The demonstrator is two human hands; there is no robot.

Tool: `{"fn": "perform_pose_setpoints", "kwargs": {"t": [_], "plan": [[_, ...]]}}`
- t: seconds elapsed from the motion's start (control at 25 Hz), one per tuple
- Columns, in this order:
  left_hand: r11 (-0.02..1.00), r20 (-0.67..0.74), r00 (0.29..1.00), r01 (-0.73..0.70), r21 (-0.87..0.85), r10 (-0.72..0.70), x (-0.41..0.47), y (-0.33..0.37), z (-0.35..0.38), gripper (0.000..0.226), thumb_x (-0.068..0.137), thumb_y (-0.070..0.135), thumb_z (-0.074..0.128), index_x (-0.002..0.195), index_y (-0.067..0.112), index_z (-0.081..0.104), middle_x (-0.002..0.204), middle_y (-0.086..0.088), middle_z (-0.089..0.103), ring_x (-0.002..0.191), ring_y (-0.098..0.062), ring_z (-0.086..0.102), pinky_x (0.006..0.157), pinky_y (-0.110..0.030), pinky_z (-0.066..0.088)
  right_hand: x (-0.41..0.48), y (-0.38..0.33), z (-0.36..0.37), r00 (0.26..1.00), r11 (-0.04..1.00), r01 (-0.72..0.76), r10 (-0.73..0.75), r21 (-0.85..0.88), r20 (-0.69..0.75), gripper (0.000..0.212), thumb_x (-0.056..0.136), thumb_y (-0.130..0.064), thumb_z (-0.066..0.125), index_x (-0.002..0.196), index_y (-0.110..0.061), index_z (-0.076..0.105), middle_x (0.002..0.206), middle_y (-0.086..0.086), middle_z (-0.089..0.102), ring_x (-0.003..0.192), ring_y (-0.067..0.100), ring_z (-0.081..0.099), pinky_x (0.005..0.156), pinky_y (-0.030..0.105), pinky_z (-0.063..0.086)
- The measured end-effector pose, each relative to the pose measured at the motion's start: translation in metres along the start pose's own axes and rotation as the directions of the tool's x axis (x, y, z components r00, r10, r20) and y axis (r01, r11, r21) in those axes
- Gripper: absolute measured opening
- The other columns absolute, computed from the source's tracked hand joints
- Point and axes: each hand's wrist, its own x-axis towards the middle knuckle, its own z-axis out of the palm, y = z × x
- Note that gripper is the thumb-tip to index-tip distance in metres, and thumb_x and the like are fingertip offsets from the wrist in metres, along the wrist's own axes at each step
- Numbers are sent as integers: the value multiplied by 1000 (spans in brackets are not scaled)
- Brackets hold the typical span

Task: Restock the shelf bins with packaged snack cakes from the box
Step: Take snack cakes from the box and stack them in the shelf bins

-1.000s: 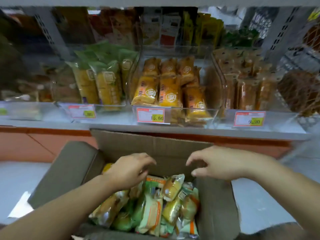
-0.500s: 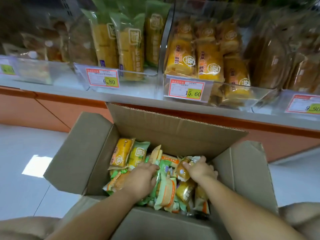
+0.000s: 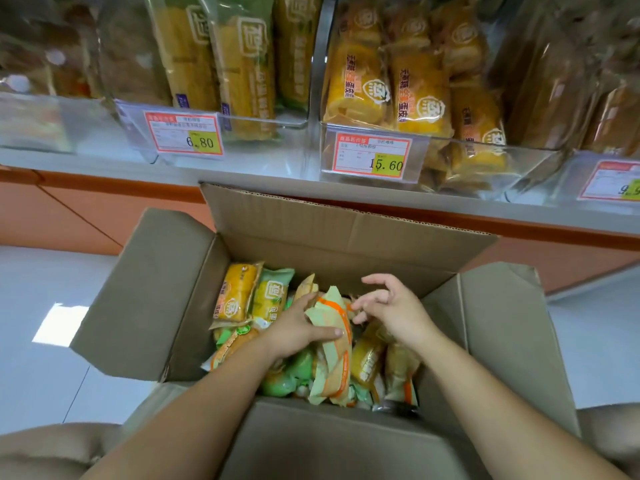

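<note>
An open cardboard box (image 3: 166, 292) on the floor holds several packaged snack cakes in yellow, green and orange wrappers. My left hand (image 3: 298, 332) grips a pale green and orange striped packet (image 3: 334, 351) standing in the middle of the box, thumb across its front. Just to its right, my right hand (image 3: 391, 310) hovers over the packets with fingers spread and loosely bent, holding nothing. A yellow cake packet (image 3: 235, 294) and a green one (image 3: 272, 297) lie at the box's back left. Above, clear shelf bins hold green-topped cakes (image 3: 242, 71) and yellow cakes (image 3: 419, 95).
The grey shelf edge (image 3: 242, 174) runs just above the box's raised back flap (image 3: 346, 223). Price tags (image 3: 185, 136) hang on the bin fronts. Brown packets (image 3: 550, 88) fill the bin at right. My knees (image 3: 52, 448) flank the box on a pale tiled floor.
The view has tilted down and closer to the box. Both hands went from above the box down among the packets; my left hand has taken hold of the striped packet, my right hand has opened.
</note>
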Motion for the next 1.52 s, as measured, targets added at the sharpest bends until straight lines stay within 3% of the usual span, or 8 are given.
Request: {"fn": "perform_pose_setpoints", "kwargs": {"t": [0.12, 0.4, 0.6, 0.76, 0.92, 1.16, 1.36, 1.52], "plan": [[999, -9, 999, 35, -36, -35, -1, -6, 4, 85, 56, 50, 88, 129, 19, 57, 110, 7, 74, 98, -8, 70, 95, -33, 53, 6, 12, -13, 991, 945, -98, 62, -312, -123, 39, 94, 0, 45, 124, -23, 54, 118, 0, 66, 99, 16, 63, 80, 26, 47], [947, -124, 991, 12, -322, -55, -24, 7, -4, 53, 65, 30, 71, 112, 7, 63, 96, -14, 74, 87, -29, 72, 82, -51, 56, -10, 52, -10, 922, 425, -227, 385, -876, -53, 95, 73, -53, 74, 148, -18, 26, 148, 13, 29, 137, 31, 25, 109, 37, 33], [950, -56, 994, 77, -301, -98, -35, 9, -7, 80, 66, 34, 76, 135, 32, 34, 115, -7, 62, 99, -26, 67, 82, -42, 57, -20, 45, -12, 952, 302, -149, 302, -942, -54, 57, 82, -33, 65, 132, -12, 44, 134, 13, 49, 124, 30, 41, 96, 32, 41], [957, 71, 994, 100, -272, -83, -41, 11, -12, 101, 60, 25, 76, 141, 48, 21, 127, -6, 58, 106, -29, 66, 94, -54, 53, -33, 7, -18, 948, 529, -248, 306, -812, -90, 52, 76, -53, 69, 112, -16, 60, 108, 3, 62, 98, 21, 59, 73, 27, 44], [967, 99, 992, 95, -236, -74, -48, 10, -9, 92, 65, 32, 77, 145, 31, 32, 127, -3, 63, 106, -23, 67, 93, -51, 54, -50, -7, -9, 976, 969, -187, 163, -164, -146, 48, 92, -47, 57, 133, -25, 46, 126, -2, 54, 109, 16, 54, 84, 30, 42], [948, 92, 995, 64, -312, -37, -68, 17, -7, 53, 72, 33, 78, 120, 27, 57, 107, -2, 74, 105, -25, 68, 99, -51, 50, -63, -11, 20, 962, 888, -239, 161, 393, 222, 30, 97, -29, 46, 124, -24, 56, 114, 7, 63, 101, 22, 61, 90, 41, 49], [902, 18, 1000, -4, -431, 13, -90, 40, -27, 53, 80, 31, 73, 127, 11, 59, 101, -10, 73, 84, -24, 71, 66, -33, 57, -65, -35, 18, 955, 926, -166, 65, 338, 290, 72, 65, -36, 84, 129, -27, 53, 117, 1, 70, 111, 22, 63, 100, 45, 46], [945, -83, 995, -75, -320, 51, -115, 62, -49, 67, 69, 39, 81, 124, 14, 54, 102, -9, 71, 89, -25, 68, 72, -40, 54, -72, -61, 28, 968, 922, -60, -41, 382, 250, 76, 56, -23, 88, 125, -16, 56, 111, 4, 73, 103, 22, 69, 96, 42, 50]]}}
